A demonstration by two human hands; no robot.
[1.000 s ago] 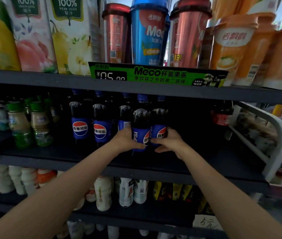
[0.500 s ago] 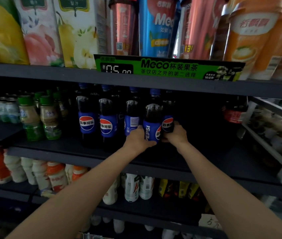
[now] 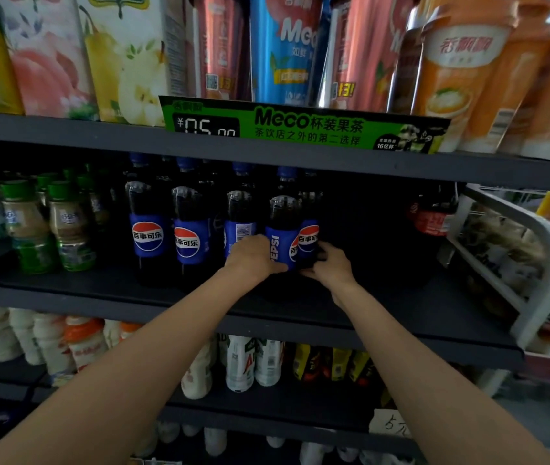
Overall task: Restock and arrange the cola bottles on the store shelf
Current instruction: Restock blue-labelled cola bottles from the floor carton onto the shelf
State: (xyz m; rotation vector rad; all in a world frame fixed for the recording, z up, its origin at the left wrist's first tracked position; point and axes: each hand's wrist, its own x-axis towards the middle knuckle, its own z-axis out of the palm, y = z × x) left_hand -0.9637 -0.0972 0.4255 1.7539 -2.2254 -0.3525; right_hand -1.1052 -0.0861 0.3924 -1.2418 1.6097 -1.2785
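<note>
- The left hand (image 3: 254, 255) grasps the left side of a cola bottle (image 3: 282, 236) on the dark middle shelf (image 3: 401, 307).
- The right hand (image 3: 329, 266) holds a second cola bottle (image 3: 309, 229), just behind and to the right of the first.
- More cola bottles (image 3: 166, 236) stand upright to the left of both hands.

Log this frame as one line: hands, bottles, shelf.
left hand: grips front cola bottle | right hand: grips cola bottle behind | both upright on middle shelf | red-label bottle apart at right
</note>
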